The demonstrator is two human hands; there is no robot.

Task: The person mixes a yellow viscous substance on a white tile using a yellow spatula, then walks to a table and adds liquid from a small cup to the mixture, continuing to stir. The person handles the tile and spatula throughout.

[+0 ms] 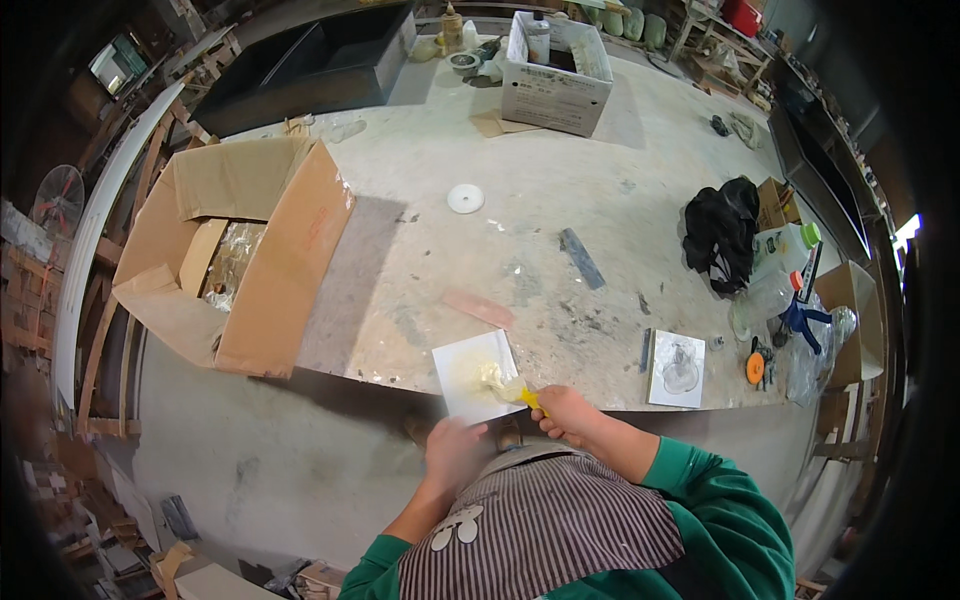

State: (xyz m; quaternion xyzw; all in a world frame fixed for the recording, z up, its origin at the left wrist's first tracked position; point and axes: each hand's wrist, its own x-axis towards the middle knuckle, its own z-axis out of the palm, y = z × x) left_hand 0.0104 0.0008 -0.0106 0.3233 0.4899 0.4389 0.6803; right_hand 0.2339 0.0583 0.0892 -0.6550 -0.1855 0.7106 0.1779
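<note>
A white square board (pixel 455 375) lies at the table's near edge, its front corner reaching past that edge. Pale yellow paste (pixel 487 373) is smeared over its middle and right side. My right hand (pixel 566 413) is closed around the yellow handle of a putty knife (pixel 529 398), whose paste-covered blade rests on or just over the board's right side. Close to the board's near edge is my left hand (pixel 455 445), smeared by motion, so its fingers cannot be made out. Just beyond the board lies a flat pinkish strip (pixel 478 308).
An open cardboard box (pixel 285 265) stands at the left. Farther back are a white carton (pixel 550 97) and a black divided box (pixel 375 75). Right of me lie a white square with a clear blob (pixel 676 388), a black cloth (pixel 722 230), bottles (pixel 780 243) and an orange disc (pixel 754 369).
</note>
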